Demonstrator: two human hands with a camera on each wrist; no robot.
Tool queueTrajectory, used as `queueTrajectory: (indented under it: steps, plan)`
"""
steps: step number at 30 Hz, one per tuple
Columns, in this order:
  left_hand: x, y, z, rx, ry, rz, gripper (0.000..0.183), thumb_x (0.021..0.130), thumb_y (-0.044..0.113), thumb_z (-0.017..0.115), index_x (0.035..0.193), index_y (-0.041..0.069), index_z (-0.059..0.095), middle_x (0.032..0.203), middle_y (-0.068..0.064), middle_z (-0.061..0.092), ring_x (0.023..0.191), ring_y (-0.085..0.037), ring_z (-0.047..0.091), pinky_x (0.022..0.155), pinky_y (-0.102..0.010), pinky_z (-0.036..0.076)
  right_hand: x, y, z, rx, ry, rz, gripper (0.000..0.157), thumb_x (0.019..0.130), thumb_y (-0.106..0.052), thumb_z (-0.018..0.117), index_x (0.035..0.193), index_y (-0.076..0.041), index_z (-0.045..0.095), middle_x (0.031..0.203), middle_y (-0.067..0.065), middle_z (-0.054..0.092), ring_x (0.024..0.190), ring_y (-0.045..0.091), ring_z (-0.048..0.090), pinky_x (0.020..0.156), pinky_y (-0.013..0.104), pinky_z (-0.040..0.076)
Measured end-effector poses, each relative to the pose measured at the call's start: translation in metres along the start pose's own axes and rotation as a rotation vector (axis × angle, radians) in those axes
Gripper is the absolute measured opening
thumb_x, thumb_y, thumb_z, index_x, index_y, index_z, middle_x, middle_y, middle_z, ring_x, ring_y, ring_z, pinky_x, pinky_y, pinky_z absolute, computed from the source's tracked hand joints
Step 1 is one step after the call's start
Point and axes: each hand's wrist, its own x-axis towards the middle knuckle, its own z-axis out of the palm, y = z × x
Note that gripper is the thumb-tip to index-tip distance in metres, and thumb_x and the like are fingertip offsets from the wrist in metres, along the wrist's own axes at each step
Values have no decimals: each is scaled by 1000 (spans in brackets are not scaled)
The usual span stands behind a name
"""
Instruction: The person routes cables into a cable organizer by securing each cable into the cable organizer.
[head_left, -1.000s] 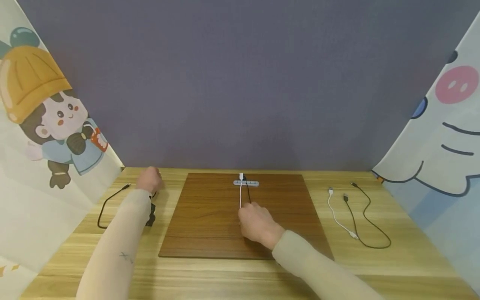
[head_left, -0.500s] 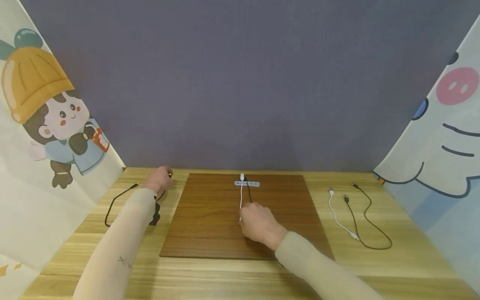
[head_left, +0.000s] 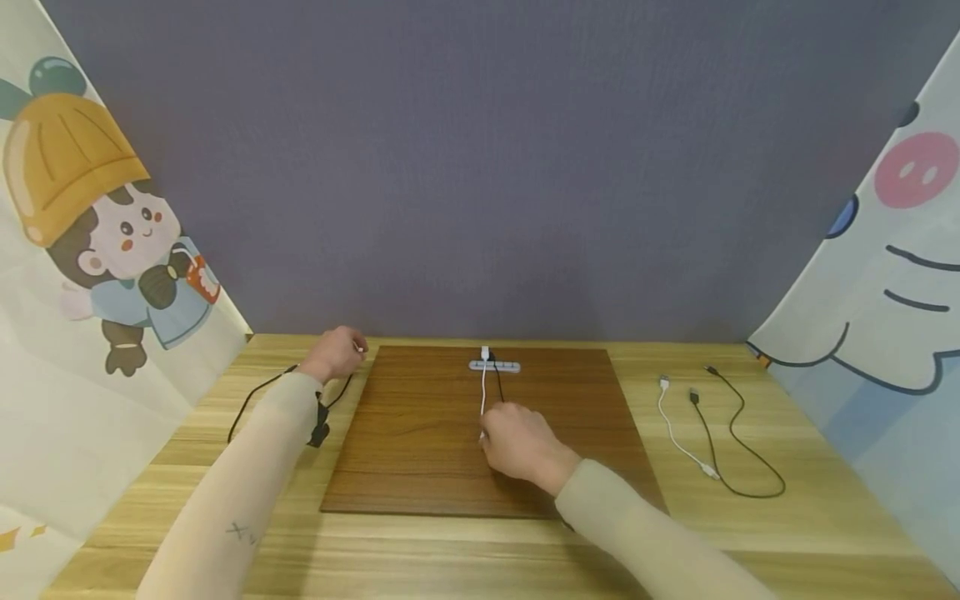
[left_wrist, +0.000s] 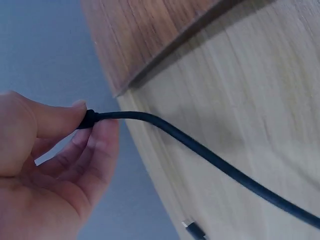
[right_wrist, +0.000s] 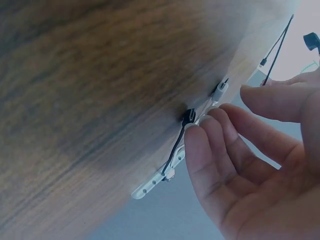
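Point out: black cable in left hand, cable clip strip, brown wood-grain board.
Black cable (left_wrist: pixel 210 155): left wrist view, middle of the cord.
Cable clip strip (head_left: pixel 507 367): head view, right half.
Brown wood-grain board (head_left: pixel 420 442): head view, bare top.

Left arm (head_left: pixel 232 483) and right arm (head_left: pixel 637 529) reach forward, hands well apart.
The left hand (left_wrist: pixel 55 165) pinches between thumb and fingertips; the right hand (right_wrist: pixel 260 155) has its fingers slightly bent (the thumb stands clear of them).

screened-off tabletop workspace, room type unclear: wood-grain table (head_left: pixel 405 550), grey backdrop (head_left: pixel 480 167), cartoon-printed side sheets (head_left: pixel 885 333)
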Motion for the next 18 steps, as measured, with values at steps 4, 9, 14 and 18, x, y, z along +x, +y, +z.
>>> queueTrajectory:
  steps: [4, 9, 14, 18]
  plan:
    - [1, 10, 0, 1, 3, 25, 31, 100, 3, 52, 128, -8, 62, 124, -29, 63, 111, -42, 62, 83, -48, 55, 2, -1, -1, 74, -28, 32, 13, 95, -14, 70, 83, -10, 73, 82, 0, 68, 66, 11, 57, 55, 32, 50]
    - [4, 22, 1, 1, 19, 65, 27, 100, 5, 56, 122, -5, 67, 118, -24, 66, 109, -40, 63, 86, -49, 53, 4, -3, -2, 103, -32, 65, 14, 95, -15, 70, 82, -10, 72, 79, 1, 67, 63, 13, 56, 55, 34, 50]
    - [7, 36, 1, 4, 56, 128, 19, 99, 7, 61, 112, -2, 71, 111, -20, 70, 105, -37, 65, 90, -50, 53, 6, -5, -4, 149, -24, 85, 14, 95, -16, 70, 83, -10, 73, 74, -1, 65, 60, 13, 56, 54, 34, 49]
    - [4, 50, 2, -26, 84, 171, 16, 99, 7, 62, 109, -2, 71, 102, -17, 70, 95, -33, 65, 85, -47, 53, 7, -6, -11, 224, -18, 96, 12, 96, -16, 70, 92, -6, 75, 76, 0, 67, 58, 12, 56, 55, 33, 49]
